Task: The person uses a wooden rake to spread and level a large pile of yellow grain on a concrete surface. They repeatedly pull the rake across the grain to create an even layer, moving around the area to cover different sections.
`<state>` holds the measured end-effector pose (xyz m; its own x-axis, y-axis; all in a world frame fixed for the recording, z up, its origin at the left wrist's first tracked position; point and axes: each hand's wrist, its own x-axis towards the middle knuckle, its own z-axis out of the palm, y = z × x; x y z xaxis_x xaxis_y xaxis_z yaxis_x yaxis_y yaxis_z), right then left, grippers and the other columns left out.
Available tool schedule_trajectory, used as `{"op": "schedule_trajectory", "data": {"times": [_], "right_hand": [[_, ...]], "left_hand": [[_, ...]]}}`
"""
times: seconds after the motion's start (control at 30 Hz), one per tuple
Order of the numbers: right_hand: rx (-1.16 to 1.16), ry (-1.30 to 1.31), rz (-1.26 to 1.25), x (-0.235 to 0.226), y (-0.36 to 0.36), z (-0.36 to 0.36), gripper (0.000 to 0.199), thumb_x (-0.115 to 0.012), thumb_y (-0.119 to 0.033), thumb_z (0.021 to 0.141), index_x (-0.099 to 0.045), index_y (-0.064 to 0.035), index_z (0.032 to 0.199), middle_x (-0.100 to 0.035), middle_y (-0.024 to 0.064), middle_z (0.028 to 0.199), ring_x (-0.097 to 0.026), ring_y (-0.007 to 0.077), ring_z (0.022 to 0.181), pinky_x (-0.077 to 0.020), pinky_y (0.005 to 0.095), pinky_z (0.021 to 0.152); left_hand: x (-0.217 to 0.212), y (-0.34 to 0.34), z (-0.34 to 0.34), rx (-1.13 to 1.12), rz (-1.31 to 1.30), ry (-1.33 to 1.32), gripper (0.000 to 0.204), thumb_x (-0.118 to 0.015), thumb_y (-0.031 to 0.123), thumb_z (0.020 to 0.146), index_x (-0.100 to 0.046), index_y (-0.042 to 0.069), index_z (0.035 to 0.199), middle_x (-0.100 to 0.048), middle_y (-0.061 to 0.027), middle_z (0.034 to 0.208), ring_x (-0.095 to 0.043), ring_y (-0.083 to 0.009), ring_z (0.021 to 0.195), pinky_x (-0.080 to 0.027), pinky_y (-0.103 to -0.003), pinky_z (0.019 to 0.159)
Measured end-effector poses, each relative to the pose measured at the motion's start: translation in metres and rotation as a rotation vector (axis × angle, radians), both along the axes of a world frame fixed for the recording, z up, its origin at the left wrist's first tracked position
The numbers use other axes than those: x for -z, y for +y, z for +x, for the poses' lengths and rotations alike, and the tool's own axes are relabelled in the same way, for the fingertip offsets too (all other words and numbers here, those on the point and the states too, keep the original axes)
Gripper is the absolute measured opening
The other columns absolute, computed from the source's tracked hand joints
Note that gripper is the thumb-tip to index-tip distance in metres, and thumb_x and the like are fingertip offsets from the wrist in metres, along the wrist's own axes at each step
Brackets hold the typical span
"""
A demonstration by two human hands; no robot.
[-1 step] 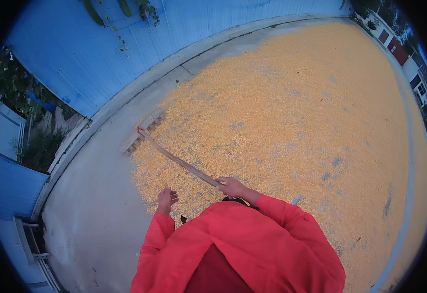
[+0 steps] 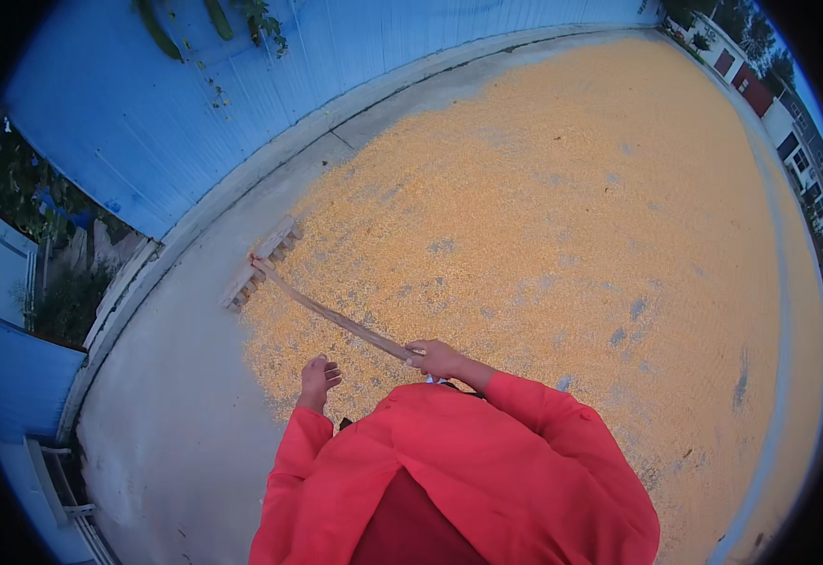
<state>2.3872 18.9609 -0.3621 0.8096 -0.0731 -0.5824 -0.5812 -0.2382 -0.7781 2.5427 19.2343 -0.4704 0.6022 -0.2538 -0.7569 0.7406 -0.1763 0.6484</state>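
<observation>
One of the hands, right (image 2: pixel 437 358), grips the rake (image 2: pixel 331 315); left (image 2: pixel 318 379) hangs loose beside it.

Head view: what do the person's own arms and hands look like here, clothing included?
Both arms are covered by long, loose, bright red sleeves reaching the wrists. The left hand and right hand are bare: no gloves. No rings, watch or markings can be made out at this size.

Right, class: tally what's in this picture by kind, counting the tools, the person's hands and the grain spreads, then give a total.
Rakes: 1, a wooden rake
Hands: 2, the right hand on the rake handle, the left hand free
Grain spreads: 1, yellow grain on the concrete ground
Total: 4
</observation>
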Motion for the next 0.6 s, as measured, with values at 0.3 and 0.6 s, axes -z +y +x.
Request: {"op": "schedule_trajectory", "data": {"times": [0.3,0.6], "right_hand": [[-0.221,-0.074,-0.191,-0.015,-0.097,0.064,0.047,-0.054,-0.034,0.077,-0.048,-0.0111,0.118,-0.06,0.0166,0.094,-0.059,0.0288,0.079,-0.0458,0.0372,0.07],[-0.315,-0.032,-0.4,-0.051,-0.163,0.134,0.044,-0.051,-0.037,0.079,-0.047,-0.0149,0.117,-0.058,0.0156,0.099,-0.055,0.0323,0.091,-0.0431,0.0418,0.076]], "left_hand": [[0.039,-0.152,0.091,0.039,-0.132,0.188,0.036,-0.043,0.033,0.087,-0.041,0.003,0.107,-0.053,-0.0171,0.095,-0.054,-0.0297,0.084,-0.047,-0.045,0.071],[0.09,-0.247,0.187,-0.183,-0.314,0.512,0.027,-0.045,0.039,0.086,-0.043,0.013,0.095,-0.054,-0.0104,0.084,-0.055,-0.027,0.075,-0.047,-0.048,0.067]]}}
